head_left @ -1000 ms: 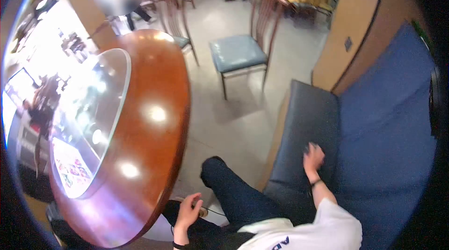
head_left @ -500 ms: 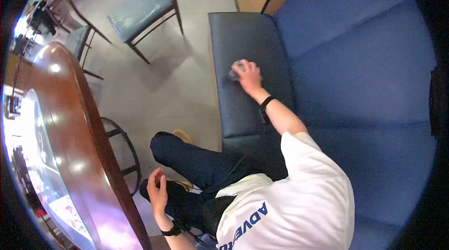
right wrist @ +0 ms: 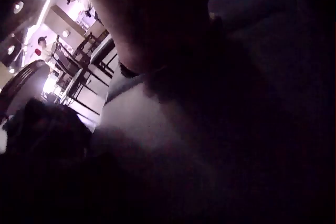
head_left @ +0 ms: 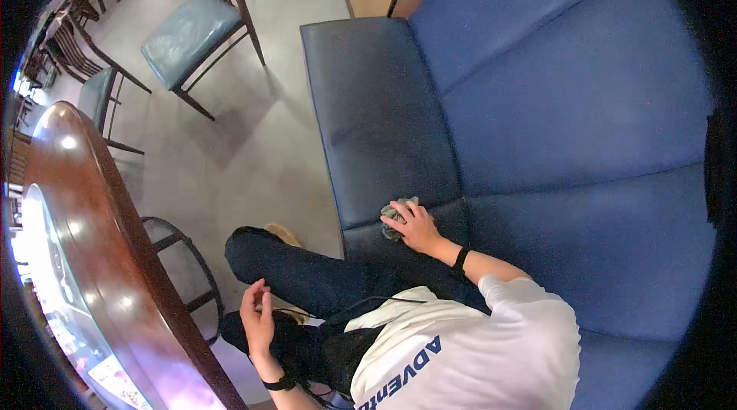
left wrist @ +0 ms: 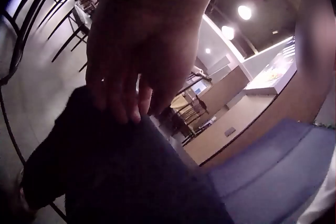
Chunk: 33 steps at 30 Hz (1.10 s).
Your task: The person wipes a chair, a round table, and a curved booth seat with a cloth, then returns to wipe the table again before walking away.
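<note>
In the head view my right hand (head_left: 415, 227) grips a crumpled grey-green cloth (head_left: 391, 223) against the dark seat (head_left: 376, 118) of the bench, near the seam between two cushions. My left hand (head_left: 258, 320) hangs over my legs with its fingers loosely bent and nothing in it. The left wrist view shows that hand (left wrist: 142, 56) from behind, above a dark trouser leg (left wrist: 126, 171). The right wrist view is very dark; the hand (right wrist: 152, 19) shows there only as a shadowed shape, and the cloth cannot be made out.
A round-ended wooden table (head_left: 115, 218) with a glass top stands at the left, a dark metal ring (head_left: 206, 264) beside its edge. Two chairs, one with a blue-grey seat (head_left: 190, 35), stand on the pale floor beyond. The blue backrest (head_left: 568, 103) rises on the right.
The view has swung down toward the bench. My right hand has moved with the cloth along the seat toward my body. My left hand stays over my legs.
</note>
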Available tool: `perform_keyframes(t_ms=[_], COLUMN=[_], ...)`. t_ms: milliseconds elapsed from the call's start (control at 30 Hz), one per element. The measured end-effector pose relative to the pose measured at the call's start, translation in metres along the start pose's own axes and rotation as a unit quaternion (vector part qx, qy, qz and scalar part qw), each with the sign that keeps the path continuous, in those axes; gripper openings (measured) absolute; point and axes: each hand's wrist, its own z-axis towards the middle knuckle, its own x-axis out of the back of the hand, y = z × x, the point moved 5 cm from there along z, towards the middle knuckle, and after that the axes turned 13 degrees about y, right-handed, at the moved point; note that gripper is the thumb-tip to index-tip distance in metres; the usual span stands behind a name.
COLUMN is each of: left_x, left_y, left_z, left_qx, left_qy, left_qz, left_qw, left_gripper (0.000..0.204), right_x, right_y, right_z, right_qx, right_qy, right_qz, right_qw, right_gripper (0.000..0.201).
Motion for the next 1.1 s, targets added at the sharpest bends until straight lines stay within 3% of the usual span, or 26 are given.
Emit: perform_keyframes(t_ms=[67, 100, 167, 233, 333, 433, 500, 533, 567, 667, 700, 733, 900, 933, 967, 1000, 1067, 1100], left_x=[0.005, 0.013, 0.022, 0.028, 0.025, 0.020, 0.012, 0.009, 0.007, -0.005, -0.014, -0.019, -0.039, -0.042, -0.046, -0.052, -0.052, -0.053], left_y=[-0.010, -0.010, -0.016, -0.020, -0.018, -0.025, -0.016, -0.016, -0.017, -0.001, 0.002, 0.007, 0.015, 0.016, 0.018, 0.021, 0.028, 0.031], left_z=[-0.004, -0.006, -0.007, -0.006, -0.001, 0.008, 0.019, 0.027, 0.032, 0.048, 0.056, 0.062, 0.081, 0.081, 0.083, 0.084, 0.081, 0.078], left_qx=[-0.015, -0.015, 0.012, 0.059, 0.097, 0.123, 0.127, 0.128, 0.131, 0.130, 0.120, 0.117, 0.097, 0.094, 0.083, 0.071, 0.043, 0.028], left_qy=[0.019, 0.027, 0.039, 0.054, 0.071, 0.056, 0.030, 0.024, 0.027, 0.029, 0.036, 0.031, -0.024, -0.028, -0.042, -0.051, -0.051, -0.060], left_qz=[-0.003, 0.038, 0.018, -0.013, 0.002, 0.011, 0.052, 0.054, 0.058, 0.052, 0.035, 0.037, 0.040, 0.043, 0.036, 0.026, 0.032, 0.037], left_qw=[1.000, 0.999, 0.999, 0.997, 0.993, 0.991, 0.990, 0.990, 0.989, 0.990, 0.992, 0.992, 0.994, 0.994, 0.995, 0.996, 0.997, 0.997], left_gripper=[0.024, 0.023, 0.023, 0.024, 0.025, 0.024, 0.025, 0.025, 0.025, 0.025, 0.024, 0.024, 0.025, 0.025, 0.025, 0.025, 0.024, 0.024], right_x=[-0.003, 0.004, 0.017, 0.021, 0.009, -0.006, -0.016, -0.024, -0.041, -0.087, -0.099, -0.116, -0.088, -0.075, -0.055, -0.032, -0.003, 0.020], right_y=[0.020, 0.037, 0.080, 0.117, 0.180, 0.237, 0.244, 0.231, 0.219, 0.141, 0.112, 0.096, 0.048, 0.047, 0.049, 0.056, 0.084, 0.097], right_z=[0.000, 0.009, 0.033, 0.070, 0.152, 0.270, 0.354, 0.389, 0.420, 0.468, 0.468, 0.465, 0.366, 0.332, 0.298, 0.264, 0.194, 0.159], right_qx=[0.027, -0.015, -0.158, -0.225, -0.304, -0.314, -0.333, -0.320, -0.260, -0.171, -0.163, -0.124, 0.130, 0.141, 0.144, 0.133, 0.071, 0.000], right_qy=[0.040, 0.064, 0.095, 0.134, 0.206, 0.241, 0.217, 0.256, 0.282, 0.286, 0.248, 0.242, 0.108, 0.074, 0.066, 0.059, 0.079, 0.089], right_qz=[-0.056, -0.114, -0.157, -0.181, -0.190, -0.215, -0.201, -0.183, -0.155, -0.032, -0.020, -0.001, 0.064, 0.078, 0.081, 0.084, 0.037, -0.011], right_qw=[0.997, 0.991, 0.970, 0.948, 0.911, 0.893, 0.895, 0.894, 0.910, 0.942, 0.955, 0.962, 0.984, 0.984, 0.984, 0.986, 0.994, 0.996], right_gripper=[0.059, 0.055, 0.066, 0.075, 0.070, 0.062, 0.042, 0.033, 0.028, 0.031, 0.049, 0.051, 0.064, 0.070, 0.054, 0.055, 0.063, 0.063])
